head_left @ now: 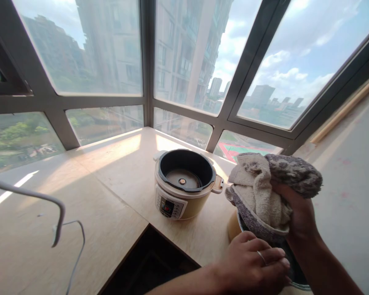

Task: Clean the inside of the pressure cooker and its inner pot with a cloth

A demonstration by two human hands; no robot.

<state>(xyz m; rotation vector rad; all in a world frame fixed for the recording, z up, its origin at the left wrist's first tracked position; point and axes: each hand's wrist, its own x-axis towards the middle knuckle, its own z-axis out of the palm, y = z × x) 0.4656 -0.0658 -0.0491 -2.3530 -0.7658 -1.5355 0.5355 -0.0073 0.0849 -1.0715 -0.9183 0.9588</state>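
My right hand (pixel 301 209) is closed around a bunched, beige and grey-purple towel (pixel 258 188). The towel hangs over the far rim of a round inner pot (pixel 234 225) at the lower right, golden outside and dark inside. My left hand (pixel 255 262), wearing a ring, has its fingers curled at the near side of this pot, gripping its edge; the fingertips are partly hidden. Left of the towel, an electric pressure cooker (pixel 189 203) stands upright without a lid. Its inside shows bare, with a round heating plate (pixel 181 180) at the bottom.
The cooker stands on a pale stone counter (pixel 110 213) with a dark square opening (pixel 150 262) at its front. A grey cord (pixel 43 196) loops in at left. Large windows (pixel 184 53) surround the corner, and a pale wall (pixel 350 184) bounds the right.
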